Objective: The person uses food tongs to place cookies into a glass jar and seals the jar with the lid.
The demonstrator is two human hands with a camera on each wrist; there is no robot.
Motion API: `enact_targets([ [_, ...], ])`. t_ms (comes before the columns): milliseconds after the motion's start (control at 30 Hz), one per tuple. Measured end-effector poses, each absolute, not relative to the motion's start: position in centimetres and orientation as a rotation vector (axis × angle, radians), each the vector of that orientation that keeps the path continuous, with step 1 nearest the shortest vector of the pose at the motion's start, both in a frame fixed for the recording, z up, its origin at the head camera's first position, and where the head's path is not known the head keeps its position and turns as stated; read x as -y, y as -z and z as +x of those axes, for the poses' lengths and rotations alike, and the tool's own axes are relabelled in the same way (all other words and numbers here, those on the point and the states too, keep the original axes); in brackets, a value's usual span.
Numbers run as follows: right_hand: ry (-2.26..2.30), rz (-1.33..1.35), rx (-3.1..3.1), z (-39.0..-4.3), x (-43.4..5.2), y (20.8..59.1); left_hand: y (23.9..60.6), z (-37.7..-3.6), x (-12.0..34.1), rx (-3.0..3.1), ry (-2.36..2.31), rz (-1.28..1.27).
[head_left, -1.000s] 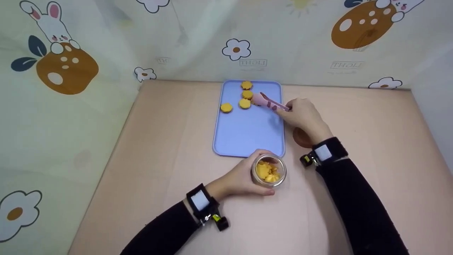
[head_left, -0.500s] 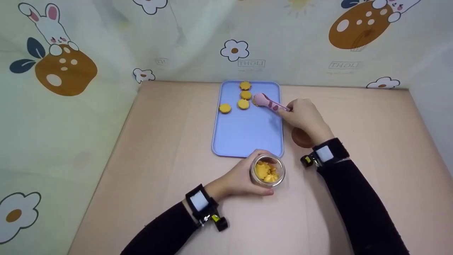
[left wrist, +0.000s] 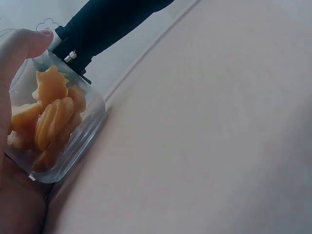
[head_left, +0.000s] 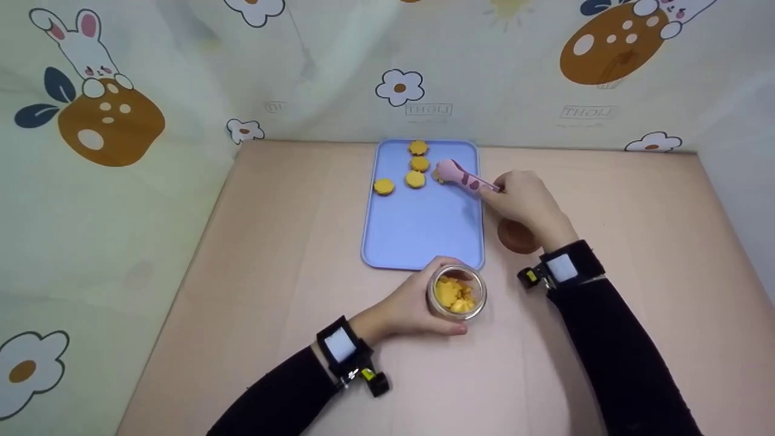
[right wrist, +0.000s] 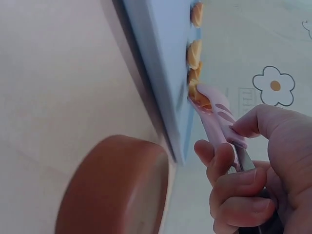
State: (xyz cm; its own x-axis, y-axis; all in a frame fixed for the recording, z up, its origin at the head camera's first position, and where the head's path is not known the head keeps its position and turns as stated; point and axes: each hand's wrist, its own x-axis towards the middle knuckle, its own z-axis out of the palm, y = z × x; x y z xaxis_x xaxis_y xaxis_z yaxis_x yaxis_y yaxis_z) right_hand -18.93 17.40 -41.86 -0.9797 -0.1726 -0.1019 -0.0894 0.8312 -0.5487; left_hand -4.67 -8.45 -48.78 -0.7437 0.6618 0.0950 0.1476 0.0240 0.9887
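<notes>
My left hand (head_left: 418,306) grips a clear glass jar (head_left: 435,303) in front of the tray; yellow flower-shaped cookies (left wrist: 56,117) lie inside it. Over the right side of the blue tray (head_left: 424,236), my right hand (head_left: 527,197) holds a pair of pink tongs with maroon spots (head_left: 460,175), fingers curled round the handle in the right wrist view. One cookie (right wrist: 202,101) is between the tong tips, mostly hidden by them from above. To its left, three cookies (head_left: 415,179) form a column, and a lone cookie (head_left: 384,186) sits by the tray's left edge.
A round brown lid (head_left: 517,236) lies on the table (head_left: 290,242) right of the tray, partly under my right forearm. A patterned curtain (head_left: 327,79) hangs behind the table. Each wrist wears a strapped-on camera.
The tongs have drawn together and shifted slightly right with the cookie, away from the column. The left hand and jar stay in place; the head view has shifted slightly.
</notes>
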Motion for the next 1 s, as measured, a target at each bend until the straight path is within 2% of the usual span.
enact_targets([
  [267,0.848,-0.224,-2.889,-17.2,-18.6,40.0,48.7,-4.5,8.5,-1.913,-1.76,0.804],
  [567,0.87,-0.397,-2.934,-13.4,-20.4,36.4,48.6,-4.5,8.5,-1.914,-1.741,0.767],
  [733,0.813,-0.56,-2.879,-11.1,-21.8,33.8,48.7,-4.6,8.5,-1.912,-1.744,0.783],
  [1000,0.772,-0.988,-2.87,-7.5,-23.7,31.3,48.7,-4.7,8.6,-1.954,-1.737,0.829],
])
